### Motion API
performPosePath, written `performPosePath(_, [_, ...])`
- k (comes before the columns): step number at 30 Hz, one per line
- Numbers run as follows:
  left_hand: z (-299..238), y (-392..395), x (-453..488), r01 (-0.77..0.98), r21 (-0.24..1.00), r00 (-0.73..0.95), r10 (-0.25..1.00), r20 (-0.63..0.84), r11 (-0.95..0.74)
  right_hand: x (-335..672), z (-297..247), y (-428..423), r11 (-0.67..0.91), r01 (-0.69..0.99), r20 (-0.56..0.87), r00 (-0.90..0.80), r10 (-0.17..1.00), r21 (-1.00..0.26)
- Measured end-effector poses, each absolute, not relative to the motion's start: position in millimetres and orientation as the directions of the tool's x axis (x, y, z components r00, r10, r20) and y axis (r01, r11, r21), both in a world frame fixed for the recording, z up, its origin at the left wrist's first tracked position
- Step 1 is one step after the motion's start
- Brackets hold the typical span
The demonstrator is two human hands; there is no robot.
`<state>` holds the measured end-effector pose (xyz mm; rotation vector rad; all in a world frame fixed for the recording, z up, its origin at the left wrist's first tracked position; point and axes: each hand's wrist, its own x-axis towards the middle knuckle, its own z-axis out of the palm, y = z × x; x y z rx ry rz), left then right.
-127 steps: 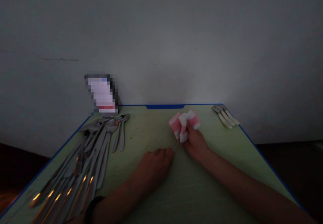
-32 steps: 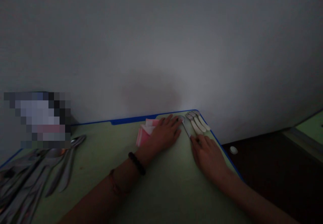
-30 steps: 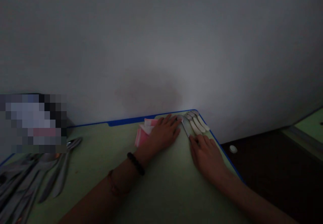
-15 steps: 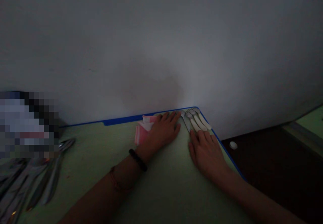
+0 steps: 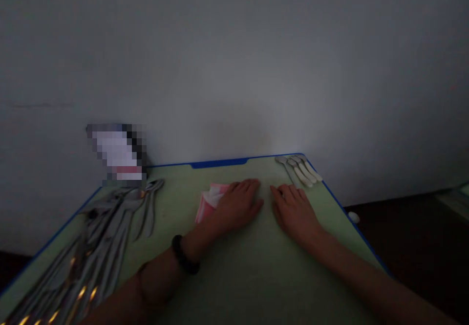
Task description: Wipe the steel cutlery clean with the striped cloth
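Note:
My left hand (image 5: 237, 202) lies over a pink-and-white cloth (image 5: 208, 207), its fingers stretched to the right. The cloth is bunched beneath the palm, and its far side is hidden by the hand. Close by on the right, my right hand (image 5: 295, 212) rests on the table with loosely bent fingers and nothing visible in it. Just beyond its fingertips lies a metal spoon (image 5: 287, 167). Beside that, white-handled spoons (image 5: 303, 172) are lined up at the far right corner.
A large pile of metal spoons and forks (image 5: 106, 232) covers the left side of the blue-edged green table (image 5: 238, 276). A blurred-out object (image 5: 117, 154) leans at the back left against the wall (image 5: 234, 61). Something small and white (image 5: 353, 217) is beyond the right edge.
The view has swung left, showing more of the cutlery pile. Both hands have drawn back from the corner cutlery, the cloth moving along with my left hand. The metal spoon stays by the others.

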<state>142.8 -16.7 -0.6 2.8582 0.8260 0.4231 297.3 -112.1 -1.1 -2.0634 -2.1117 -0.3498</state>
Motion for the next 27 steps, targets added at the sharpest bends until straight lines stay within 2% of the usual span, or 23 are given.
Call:
performPosePath(4, [27,-26,79,0.465,0.28,0.816,0.529,0.232,-0.84,253,-6,-102,0.133,0.986,0.327,-0.093,0.94,-0.102])
performPosePath(6, [40,-23,49,0.507,0.319,0.781,0.583,0.224,-0.801,233,-10,-95,0.222,0.956,0.364,-0.141,0.921,-0.194])
performPosePath(9, [51,-7,9,0.685,0.258,0.685,0.723,0.093,-0.681,204,-12,-82,0.348,0.895,0.384,-0.227,0.895,-0.28])
performPosePath(12, [57,17,-31,0.788,0.193,0.599,0.801,-0.02,-0.585,182,-13,-69,0.407,0.861,0.381,-0.281,0.881,-0.305])
performPosePath(16, [72,44,-80,0.874,0.102,0.485,0.849,-0.208,-0.474,168,-17,-55,0.394,0.858,0.367,-0.268,0.891,-0.331])
performPosePath(20, [83,53,-99,0.909,0.049,0.412,0.875,-0.253,-0.414,168,-21,-50,0.379,0.855,0.35,-0.255,0.902,-0.354])
performPosePath(27, [53,47,-67,0.946,-0.006,0.306,0.896,-0.322,-0.325,169,-20,-50,0.369,0.853,0.31,-0.262,0.914,-0.368])
